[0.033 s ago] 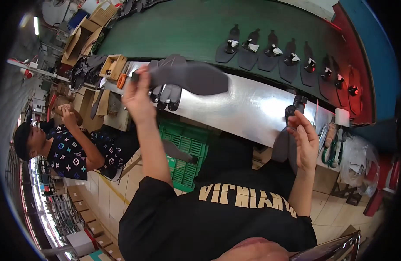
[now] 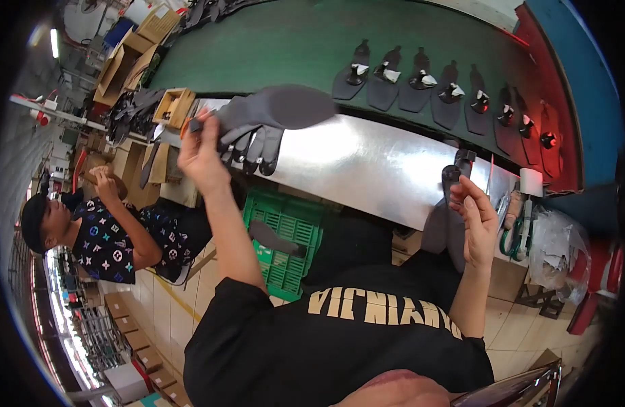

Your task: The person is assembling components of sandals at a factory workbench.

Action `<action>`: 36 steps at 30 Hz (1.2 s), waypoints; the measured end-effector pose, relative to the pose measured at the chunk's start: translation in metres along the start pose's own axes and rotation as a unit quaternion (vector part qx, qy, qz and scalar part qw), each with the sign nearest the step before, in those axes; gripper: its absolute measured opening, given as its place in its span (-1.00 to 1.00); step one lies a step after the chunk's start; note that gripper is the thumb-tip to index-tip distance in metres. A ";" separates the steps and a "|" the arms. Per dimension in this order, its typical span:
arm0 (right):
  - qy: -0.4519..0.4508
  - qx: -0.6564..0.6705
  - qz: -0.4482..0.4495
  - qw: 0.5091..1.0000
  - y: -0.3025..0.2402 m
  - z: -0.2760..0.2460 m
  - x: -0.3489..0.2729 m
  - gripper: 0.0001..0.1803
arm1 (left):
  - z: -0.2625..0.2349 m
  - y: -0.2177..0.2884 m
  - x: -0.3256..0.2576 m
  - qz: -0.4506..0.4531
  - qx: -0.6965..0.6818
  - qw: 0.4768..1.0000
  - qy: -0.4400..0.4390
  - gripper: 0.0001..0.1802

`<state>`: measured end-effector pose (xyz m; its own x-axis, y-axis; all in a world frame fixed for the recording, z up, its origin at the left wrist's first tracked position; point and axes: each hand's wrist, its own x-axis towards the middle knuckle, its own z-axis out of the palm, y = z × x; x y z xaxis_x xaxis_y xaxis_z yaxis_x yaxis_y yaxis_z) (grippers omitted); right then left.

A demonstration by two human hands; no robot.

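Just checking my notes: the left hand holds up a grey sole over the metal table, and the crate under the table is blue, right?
Not quite. The head view shows the crate under the metal table is green, not blue. The rest stands: the left hand holds up a grey sole over the table.

Green crate (image 2: 288, 234), seated co-worker (image 2: 112, 234)

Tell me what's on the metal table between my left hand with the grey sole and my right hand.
In the head view, between the left hand holding the grey sole and the right hand, the metal table is bare and shiny.
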<state>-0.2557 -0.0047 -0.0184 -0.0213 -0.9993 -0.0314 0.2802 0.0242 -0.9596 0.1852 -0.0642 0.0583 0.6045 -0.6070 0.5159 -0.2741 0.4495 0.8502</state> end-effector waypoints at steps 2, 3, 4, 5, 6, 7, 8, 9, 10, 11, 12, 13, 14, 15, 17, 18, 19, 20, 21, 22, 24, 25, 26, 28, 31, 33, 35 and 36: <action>0.014 -0.045 -0.021 0.999 0.004 -0.017 0.005 -0.66 | -0.037 -0.032 0.013 0.119 0.219 0.966 0.073 -0.79; 0.033 -0.086 -0.037 0.995 0.006 -0.025 0.007 -0.67 | -0.052 -0.051 0.012 0.192 0.389 0.896 0.095 -0.72; 0.047 -0.077 -0.036 0.995 0.003 -0.027 0.010 -0.67 | -0.069 -0.073 0.008 0.198 0.458 0.865 0.044 -0.67; 0.043 -0.075 -0.041 0.995 0.000 -0.028 0.013 -0.67 | -0.102 -0.109 0.008 0.193 0.529 0.826 -0.005 -0.59; 0.049 -0.095 -0.034 0.994 0.000 -0.034 0.014 -0.68 | -0.103 -0.125 -0.002 0.113 0.536 0.837 -0.017 -0.54; 0.056 -0.115 -0.027 0.991 -0.002 -0.039 0.013 -0.69 | -0.102 -0.132 -0.008 0.034 0.539 0.841 -0.031 -0.49; 0.065 -0.161 -0.033 0.984 -0.004 -0.044 0.013 -0.69 | -0.096 -0.127 -0.006 0.056 0.519 0.851 -0.054 -0.44; 0.074 -0.164 -0.034 0.983 -0.005 -0.047 0.013 -0.69 | -0.091 -0.121 0.001 0.078 0.499 0.860 -0.078 -0.40; 0.094 -0.187 -0.046 0.977 -0.006 -0.051 0.014 -0.70 | -0.079 -0.111 0.003 0.125 0.520 0.844 -0.043 -0.30; 0.117 -0.211 -0.057 0.969 -0.006 -0.056 0.016 -0.71 | -0.049 -0.086 0.003 0.138 0.519 0.843 -0.020 -0.27; 0.140 -0.233 -0.060 0.960 -0.007 -0.059 0.018 -0.72 | -0.020 -0.069 0.006 0.148 0.474 0.868 -0.014 -0.29; 0.140 -0.235 -0.062 0.960 -0.006 -0.061 0.019 -0.72 | 0.010 -0.061 0.008 0.157 0.428 0.890 -0.006 -0.31; 0.136 -0.234 -0.059 0.961 -0.004 -0.063 0.021 -0.72 | 0.041 -0.062 0.006 0.107 0.353 0.928 -0.058 -0.32; 0.132 -0.232 -0.057 0.962 -0.003 -0.065 0.023 -0.73 | 0.075 -0.066 0.005 0.057 0.273 0.954 -0.109 -0.33; 0.117 -0.250 -0.074 0.958 0.002 -0.055 0.025 -0.74 | 0.135 -0.104 0.004 0.032 0.222 0.956 -0.191 -0.31; 0.108 -0.253 -0.069 0.959 -0.001 -0.046 0.024 -0.74 | 0.160 -0.127 0.005 0.065 0.260 0.940 -0.212 -0.34; 0.100 -0.256 -0.065 0.959 -0.004 -0.038 0.023 -0.74 | 0.182 -0.154 0.004 0.097 0.296 0.921 -0.232 -0.36; 0.089 -0.269 -0.060 0.957 -0.003 -0.034 0.021 -0.74 | 0.199 -0.190 0.001 0.091 0.341 0.907 -0.232 -0.38; 0.091 -0.244 -0.066 0.963 -0.002 -0.027 0.020 -0.75 | 0.212 -0.217 -0.004 0.082 0.383 0.890 -0.233 -0.41; 0.085 -0.270 -0.078 0.956 -0.003 -0.025 0.017 -0.75 | 0.225 -0.221 -0.011 0.081 0.404 0.875 -0.254 -0.44; 0.068 -0.294 -0.074 0.950 -0.007 -0.022 0.011 -0.76 | 0.232 -0.226 -0.020 0.108 0.417 0.877 -0.213 -0.59; 0.068 -0.296 -0.077 0.950 -0.007 -0.024 0.008 -0.76 | 0.231 -0.221 -0.017 0.109 0.415 0.878 -0.211 -0.59; 0.063 -0.287 -0.073 0.953 -0.006 -0.025 0.004 -0.75 | 0.223 -0.216 -0.011 0.100 0.349 0.914 -0.184 -0.64; 0.058 -0.245 -0.046 0.967 -0.005 -0.026 -0.004 -0.77 | 0.213 -0.190 -0.002 0.116 0.229 0.956 -0.142 -0.68; 0.014 -0.111 -0.013 0.994 -0.007 -0.013 -0.004 -0.80 | 0.196 -0.115 -0.023 -0.106 -0.066 0.972 -0.198 -0.69; -0.048 -0.005 -0.010 0.999 -0.001 0.000 0.004 -0.87 | 0.169 -0.059 -0.060 -0.216 -0.129 0.921 -0.299 -0.69; -0.123 0.118 0.003 0.985 0.005 0.018 0.014 -0.73 | 0.137 -0.019 -0.102 -0.308 -0.212 0.847 -0.377 -0.71; -0.148 0.181 -0.003 0.972 0.006 0.028 0.015 -0.69 | 0.124 -0.004 -0.121 -0.337 -0.232 0.819 -0.403 -0.71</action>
<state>-0.2279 -0.0202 -0.0170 0.2380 -0.9654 0.1065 0.6011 0.0603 -0.7969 0.0203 -0.0744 0.0054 -0.2401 -0.9707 0.0062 0.3443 -0.0791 0.9355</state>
